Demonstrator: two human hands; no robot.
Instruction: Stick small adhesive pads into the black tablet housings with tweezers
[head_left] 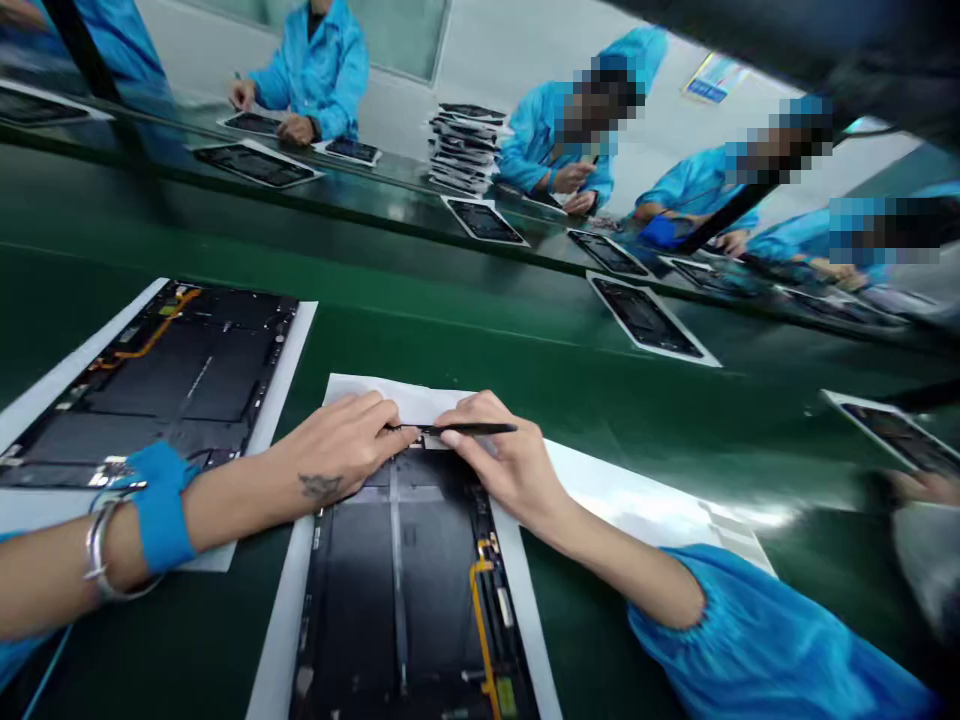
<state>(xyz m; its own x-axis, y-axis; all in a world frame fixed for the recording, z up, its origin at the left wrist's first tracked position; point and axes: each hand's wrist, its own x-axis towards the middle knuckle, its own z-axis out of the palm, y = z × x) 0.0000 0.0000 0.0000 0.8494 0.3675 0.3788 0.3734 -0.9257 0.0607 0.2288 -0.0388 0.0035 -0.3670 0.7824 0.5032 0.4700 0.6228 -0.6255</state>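
Observation:
A black tablet housing [439,590] lies on white paper in front of me, with a silver strip down its middle and an orange flex cable [481,620] along its right side. My right hand [499,455] pinches slim black tweezers [480,428], whose tip points left along the housing's far edge. Opposite it, my left hand [349,445] rests over the far left corner, fingers curled and pressed together near the tweezers' tip. Whatever lies between the left fingertips is hidden. A blue wrist strap [161,510] and a silver bangle [96,550] circle my left wrist.
Another tablet housing [187,370] lies on paper to my left, partly under my forearm. Beyond the green work surface [375,335], people in blue work over similar housings, near a tall stack [466,150]. At right, another person's hand [926,487] is beside a housing [900,435].

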